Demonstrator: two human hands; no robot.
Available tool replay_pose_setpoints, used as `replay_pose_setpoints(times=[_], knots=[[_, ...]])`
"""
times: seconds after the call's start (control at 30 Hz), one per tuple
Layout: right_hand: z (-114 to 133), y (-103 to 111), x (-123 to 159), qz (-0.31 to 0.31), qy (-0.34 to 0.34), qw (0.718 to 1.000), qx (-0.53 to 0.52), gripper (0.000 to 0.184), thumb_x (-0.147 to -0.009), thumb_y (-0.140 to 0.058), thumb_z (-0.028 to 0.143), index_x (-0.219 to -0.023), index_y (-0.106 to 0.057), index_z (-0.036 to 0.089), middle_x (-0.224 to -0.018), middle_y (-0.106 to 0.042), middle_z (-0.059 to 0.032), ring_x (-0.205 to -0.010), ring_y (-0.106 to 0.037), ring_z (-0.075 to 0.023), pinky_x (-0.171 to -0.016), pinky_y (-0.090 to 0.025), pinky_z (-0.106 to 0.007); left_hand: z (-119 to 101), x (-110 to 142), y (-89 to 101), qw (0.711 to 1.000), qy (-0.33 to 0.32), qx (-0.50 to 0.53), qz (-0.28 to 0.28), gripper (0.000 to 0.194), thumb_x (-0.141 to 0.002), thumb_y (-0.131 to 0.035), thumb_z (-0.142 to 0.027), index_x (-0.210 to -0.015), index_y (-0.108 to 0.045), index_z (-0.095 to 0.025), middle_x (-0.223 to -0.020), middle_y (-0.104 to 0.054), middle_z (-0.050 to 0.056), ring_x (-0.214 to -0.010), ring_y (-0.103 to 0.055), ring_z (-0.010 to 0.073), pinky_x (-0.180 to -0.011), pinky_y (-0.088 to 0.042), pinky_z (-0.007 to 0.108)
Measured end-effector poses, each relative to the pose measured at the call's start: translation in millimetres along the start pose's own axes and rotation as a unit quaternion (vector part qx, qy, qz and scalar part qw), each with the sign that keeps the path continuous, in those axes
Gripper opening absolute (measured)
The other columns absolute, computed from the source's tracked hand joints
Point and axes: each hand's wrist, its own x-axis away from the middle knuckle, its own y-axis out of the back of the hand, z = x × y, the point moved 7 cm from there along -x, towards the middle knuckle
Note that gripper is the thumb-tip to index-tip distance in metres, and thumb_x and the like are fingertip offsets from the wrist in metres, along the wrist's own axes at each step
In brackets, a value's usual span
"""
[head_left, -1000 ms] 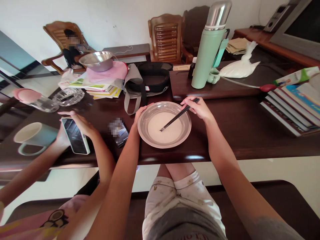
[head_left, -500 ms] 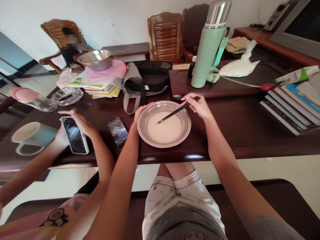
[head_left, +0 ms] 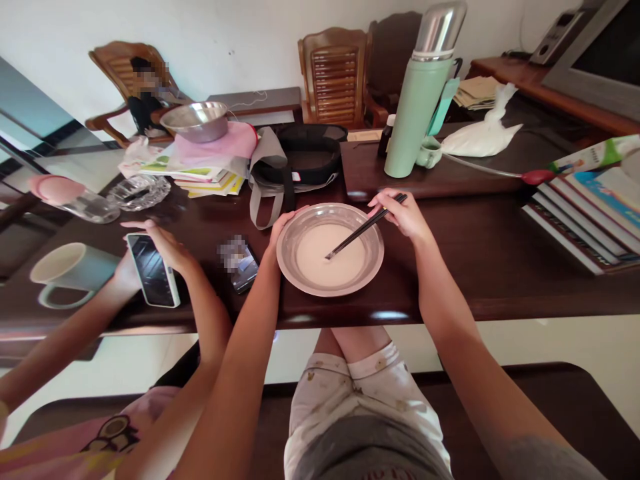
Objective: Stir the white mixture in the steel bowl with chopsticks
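Observation:
A steel bowl (head_left: 301, 275) with white batter (head_left: 325, 267) stands near the front edge of the dark wooden table (head_left: 490, 260). My left hand (head_left: 280, 230) grips the bowl's left rim, fingers curled over it. My right hand (head_left: 404, 215) pinches a pair of dark chopsticks (head_left: 361, 230) at the bowl's right rim; their tips dip into the batter at the middle.
Another person at my left holds a phone (head_left: 151, 270) in both hands. A second phone (head_left: 239, 263) lies beside the bowl. A green thermos (head_left: 419, 93), white bag (head_left: 480, 137), books (head_left: 585, 213), mug (head_left: 70, 270), glass ashtray (head_left: 137, 192), another steel bowl (head_left: 197, 121) and chairs stand behind.
The chopstick tips have swung around in the batter, from middle to upper left and back toward the middle. My left hand has stayed on the rim.

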Motion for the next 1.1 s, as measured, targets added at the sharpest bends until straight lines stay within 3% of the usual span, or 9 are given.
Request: replay_pose_setpoints(times=[0.1, 0.27, 0.43, 0.63, 0.8, 0.97, 1.1], knots=[[1.0, -6.3, 0.0, 0.022, 0.008, 1.0, 0.017, 0.035, -0.081, -0.06, 0.051, -0.082, -0.068, 0.017, -0.072, -0.072, -0.0042, -0.035, -0.031, -0.0032, -0.033, -0.019, -0.021, -0.5, -0.6, 0.4, 1.0, -0.003, 0.0, 0.0, 0.036, -0.082, -0.045, -0.026, -0.106, -0.068, -0.012, -0.101, -0.072, 0.006, -0.114, -0.057, 0.0267, -0.105, -0.039, 0.04], [0.3, 3.9, -0.2, -0.032, 0.003, 0.999, 0.007, 0.034, -0.082, -0.06, 0.051, -0.079, -0.067, 0.017, -0.07, -0.071, -0.004, -0.033, -0.029, -0.0032, -0.032, -0.014, -0.022, 0.6, -2.5, 1.4, 1.0, 0.005, -0.001, 0.009, 0.04, -0.08, -0.047, -0.027, -0.111, -0.066, -0.011, -0.104, -0.071, 0.008, -0.115, -0.057, 0.0279, -0.106, -0.039, 0.041], [-0.1, -8.6, 0.1, 0.031, 0.002, 0.999, 0.009, 0.033, -0.082, -0.06, 0.05, -0.081, -0.069, 0.018, -0.073, -0.072, -0.0039, -0.035, -0.032, -0.004, -0.033, -0.02, -0.022, 1.1, -4.1, 5.3, 1.0, 0.003, -0.006, 0.002, 0.039, -0.08, -0.049, -0.027, -0.112, -0.066, -0.012, -0.107, -0.07, 0.007, -0.118, -0.055, 0.0264, -0.107, -0.038, 0.039], [0.2, 3.6, 0.0, -0.031, 0.002, 1.0, 0.005, 0.033, -0.083, -0.059, 0.048, -0.078, -0.067, 0.017, -0.067, -0.071, -0.0037, -0.033, -0.029, -0.0035, -0.032, -0.015, -0.022, 0.9, -3.2, 4.5, 1.0, 0.004, -0.003, 0.009, 0.038, -0.08, -0.048, -0.027, -0.109, -0.067, -0.013, -0.107, -0.07, 0.006, -0.118, -0.055, 0.0262, -0.107, -0.038, 0.039], [0.1, -11.1, 0.8, 0.035, 0.004, 0.999, 0.007, 0.032, -0.082, -0.06, 0.047, -0.082, -0.068, 0.017, -0.073, -0.073, -0.0043, -0.036, -0.035, -0.0044, -0.034, -0.022, -0.022, 0.2, 0.7, 2.1, 1.0, 0.01, 0.0, 0.0, 0.035, -0.081, -0.047, -0.027, -0.105, -0.068, -0.014, -0.103, -0.071, 0.006, -0.116, -0.057, 0.0267, -0.106, -0.038, 0.04], [0.4, 2.6, -0.7, -0.034, 0.015, 0.999, 0.013, 0.033, -0.082, -0.059, 0.049, -0.082, -0.068, 0.017, -0.071, -0.072, -0.0038, -0.033, -0.032, -0.0038, -0.033, -0.018, -0.022, -0.6, 1.3, 2.2, 1.0, 0.009, 0.003, -0.007, 0.036, -0.08, -0.049, -0.027, -0.108, -0.067, -0.012, -0.105, -0.071, 0.007, -0.116, -0.056, 0.0265, -0.107, -0.037, 0.04], [-3.4, -5.2, -0.8, 0.009, -0.009, 1.0, -0.003, 0.034, -0.082, -0.059, 0.05, -0.079, -0.067, 0.016, -0.068, -0.072, -0.0041, -0.033, -0.031, -0.004, -0.032, -0.017, -0.022, 0.1, 0.6, 3.1, 1.0, 0.012, 0.008, -0.003, 0.036, -0.081, -0.049, -0.027, -0.108, -0.067, -0.012, -0.105, -0.071, 0.007, -0.117, -0.056, 0.0264, -0.107, -0.037, 0.04]])
